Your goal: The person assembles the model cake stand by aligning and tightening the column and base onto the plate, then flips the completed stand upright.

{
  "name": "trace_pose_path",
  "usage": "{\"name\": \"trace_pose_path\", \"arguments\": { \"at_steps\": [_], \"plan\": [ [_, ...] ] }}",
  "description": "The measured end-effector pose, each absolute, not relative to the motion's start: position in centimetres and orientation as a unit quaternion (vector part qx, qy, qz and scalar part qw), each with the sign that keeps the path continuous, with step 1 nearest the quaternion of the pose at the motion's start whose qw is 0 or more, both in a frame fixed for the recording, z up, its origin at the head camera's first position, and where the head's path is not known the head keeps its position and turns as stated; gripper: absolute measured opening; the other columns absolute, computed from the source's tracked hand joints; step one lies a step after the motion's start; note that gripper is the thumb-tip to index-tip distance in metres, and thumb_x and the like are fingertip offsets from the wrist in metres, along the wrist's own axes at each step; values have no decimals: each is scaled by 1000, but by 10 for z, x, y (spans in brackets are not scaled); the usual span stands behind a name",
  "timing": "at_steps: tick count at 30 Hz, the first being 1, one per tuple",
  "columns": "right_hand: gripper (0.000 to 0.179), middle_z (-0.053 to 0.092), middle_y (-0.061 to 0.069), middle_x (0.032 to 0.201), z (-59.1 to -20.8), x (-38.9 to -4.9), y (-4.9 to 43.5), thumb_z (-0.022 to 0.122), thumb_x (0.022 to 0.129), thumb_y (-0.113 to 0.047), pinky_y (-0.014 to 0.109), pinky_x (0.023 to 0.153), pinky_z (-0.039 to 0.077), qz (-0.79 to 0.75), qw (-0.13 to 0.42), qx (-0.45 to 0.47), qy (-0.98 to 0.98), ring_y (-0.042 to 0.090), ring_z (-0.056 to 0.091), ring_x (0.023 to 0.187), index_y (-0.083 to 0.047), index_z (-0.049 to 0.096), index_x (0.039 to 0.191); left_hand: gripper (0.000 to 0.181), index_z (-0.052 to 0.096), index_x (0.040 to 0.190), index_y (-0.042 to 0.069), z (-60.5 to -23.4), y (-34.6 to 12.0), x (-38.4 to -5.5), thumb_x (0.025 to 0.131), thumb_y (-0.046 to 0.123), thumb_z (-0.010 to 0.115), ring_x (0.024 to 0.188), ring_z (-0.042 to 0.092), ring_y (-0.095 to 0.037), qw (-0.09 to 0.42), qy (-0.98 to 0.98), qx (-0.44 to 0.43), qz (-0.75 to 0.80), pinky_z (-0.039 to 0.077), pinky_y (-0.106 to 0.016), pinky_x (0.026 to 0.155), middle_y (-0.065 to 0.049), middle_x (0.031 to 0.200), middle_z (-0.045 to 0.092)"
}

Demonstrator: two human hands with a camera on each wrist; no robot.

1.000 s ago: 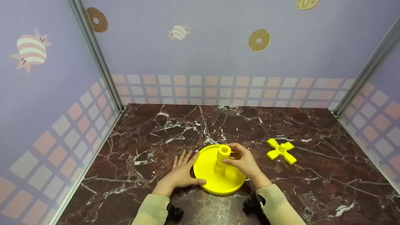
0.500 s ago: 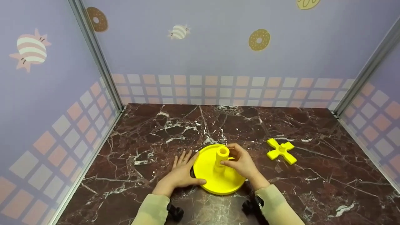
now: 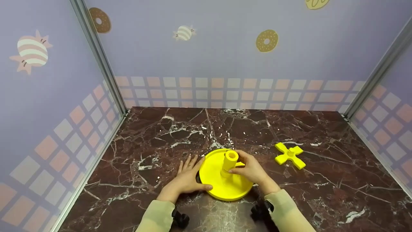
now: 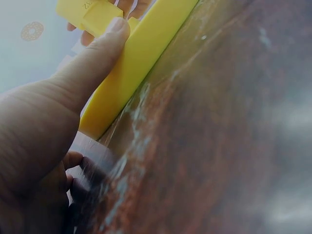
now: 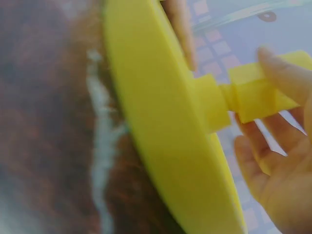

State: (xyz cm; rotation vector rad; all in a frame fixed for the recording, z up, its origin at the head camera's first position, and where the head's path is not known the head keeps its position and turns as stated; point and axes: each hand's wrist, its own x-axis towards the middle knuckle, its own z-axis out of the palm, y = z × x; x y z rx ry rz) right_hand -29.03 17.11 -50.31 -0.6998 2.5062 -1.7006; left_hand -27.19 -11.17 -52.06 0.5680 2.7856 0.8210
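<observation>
Standing up from the yellow dish [image 3: 214, 175], the yellow column [image 3: 230, 162] has its long axis about square to the dish's face, and how it lines up with the short stub [image 5: 212, 105] below it looks like the relation that matters. From the right wrist, a narrower neck [image 5: 228, 97] shows between column and stub, so the two wide parts do not meet; I cannot tell which of them the neck belongs to. The right hand [image 3: 252, 169] is the nearer one, pinching the column from its right side. The left hand [image 3: 186, 180] lies at the dish's left edge, its thumb over the rim, its other fingers spread on the surface [image 3: 154, 129]. The dish sits between the hands; the cross piece [image 3: 290, 156] lies apart, beyond the right hand to its right.
</observation>
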Motion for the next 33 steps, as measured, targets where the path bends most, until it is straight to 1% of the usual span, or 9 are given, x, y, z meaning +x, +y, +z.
{"name": "trace_pose_path", "arguments": {
  "at_steps": [2, 4, 9, 16, 20, 23, 26, 30, 33],
  "plan": [
    [61, 65, 25, 134, -502, -290, 174, 79, 87, -1, 51, 100, 58, -543, 34, -231, 807, 41, 66, 118, 2, 54, 143, 117, 18, 167, 22, -521, -111, -272, 78, 71, 77, 161, -1, -43, 92, 938, 191, 276, -4, -66, 128, -20, 173, 11],
    [60, 66, 25, 134, -502, -290, 174, 78, 88, -1, 54, 101, 57, -537, 35, -233, 810, 42, 65, 119, 2, 54, 143, 117, 18, 167, 23, -520, -111, -272, 77, 71, 77, 161, -1, -43, 93, 938, 189, 275, -4, -65, 129, -19, 173, 10],
    [59, 69, 22, 128, -505, -289, 167, 83, 84, -7, 55, 101, 56, -527, -5, -209, 824, 40, 66, 117, 0, 60, 138, 117, 19, 167, 22, -521, -111, -272, 77, 71, 77, 161, 0, -43, 90, 938, 190, 275, -4, -65, 129, -20, 173, 11],
    [58, 73, 14, 117, -510, -286, 158, 90, 78, -15, 44, 93, 57, -509, -59, -173, 841, 29, 68, 108, -6, 66, 130, 117, 19, 167, 22, -520, -111, -272, 77, 71, 77, 161, 0, -43, 90, 938, 191, 275, -4, -66, 128, -20, 173, 11],
    [64, 72, 13, 119, -506, -286, 161, 89, 79, -19, 36, 88, 58, -504, -48, -188, 841, 24, 67, 102, -7, 63, 135, 117, 19, 167, 21, -521, -111, -271, 78, 70, 77, 161, 0, -44, 89, 938, 191, 275, -4, -66, 128, -21, 173, 11],
    [65, 70, 15, 123, -501, -286, 167, 86, 84, -20, 35, 85, 59, -507, -29, -213, 835, 26, 66, 102, -6, 58, 141, 117, 19, 167, 21, -521, -111, -271, 78, 70, 77, 161, 0, -44, 90, 938, 191, 275, -4, -66, 128, -21, 173, 11],
    [61, 68, 17, 128, -496, -287, 171, 81, 90, -19, 41, 90, 59, -512, -19, -239, 825, 32, 66, 110, -4, 56, 144, 117, 19, 167, 22, -520, -111, -272, 78, 70, 77, 161, 0, -43, 92, 938, 189, 276, -5, -65, 129, -20, 173, 11],
    [57, 66, 20, 136, -495, -287, 172, 74, 95, -14, 50, 105, 55, -540, -3, -250, 803, 38, 63, 125, 1, 53, 146, 117, 19, 167, 22, -520, -111, -272, 78, 69, 78, 161, -1, -43, 93, 937, 189, 280, -5, -65, 129, -20, 173, 11],
    [55, 66, 22, 135, -496, -287, 170, 74, 95, -10, 50, 104, 56, -561, -1, -243, 792, 40, 63, 125, 3, 54, 144, 117, 20, 167, 22, -521, -111, -272, 77, 70, 78, 161, 0, -44, 91, 936, 191, 280, -5, -66, 128, -21, 173, 11]
  ]
}}
